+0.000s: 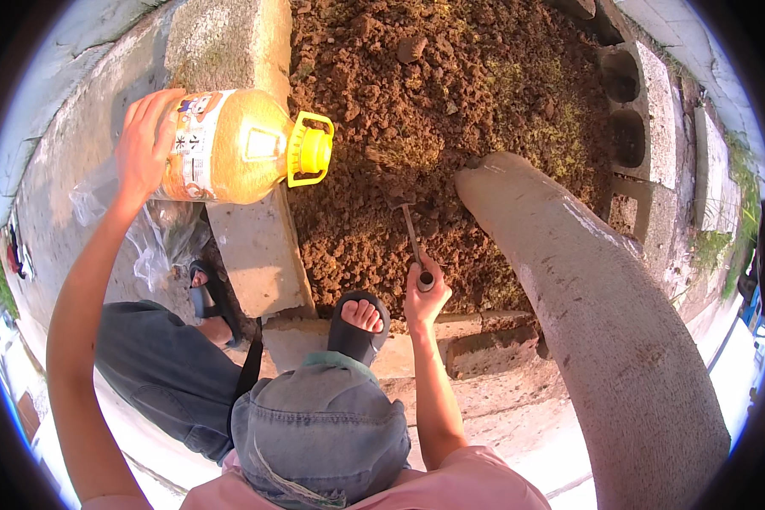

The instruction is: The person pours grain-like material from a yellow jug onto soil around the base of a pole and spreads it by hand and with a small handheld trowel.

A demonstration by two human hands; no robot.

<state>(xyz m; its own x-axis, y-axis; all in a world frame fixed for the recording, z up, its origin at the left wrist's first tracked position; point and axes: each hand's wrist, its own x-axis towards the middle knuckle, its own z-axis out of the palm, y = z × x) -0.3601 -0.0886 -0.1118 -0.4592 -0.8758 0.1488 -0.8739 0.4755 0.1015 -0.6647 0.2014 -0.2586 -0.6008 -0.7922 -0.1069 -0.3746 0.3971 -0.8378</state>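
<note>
My left hand (pixel 145 137) grips the base end of a large clear plastic bottle (pixel 248 146) with a yellow cap and carry handle. The bottle lies on its side in the air over the left concrete edging, its capped end towards the soil; yellowish contents show through. My right hand (pixel 427 293) is closed around the handle of a small metal hand hoe (pixel 411 233), whose hollow handle end faces up. Its blade rests at the brown clumpy soil (pixel 382 83), partly hidden by dirt. A patch of loose, lighter material (pixel 405 153) lies just beyond the blade.
Concrete blocks (pixel 258 255) edge the bed at the left, hollow blocks (pixel 656 127) at the right. A thick tree trunk (pixel 605 293) slants across the right side. A clear plastic bag (pixel 159 239) lies left. My sandalled foot (pixel 360 322) stands at the bed's near edge.
</note>
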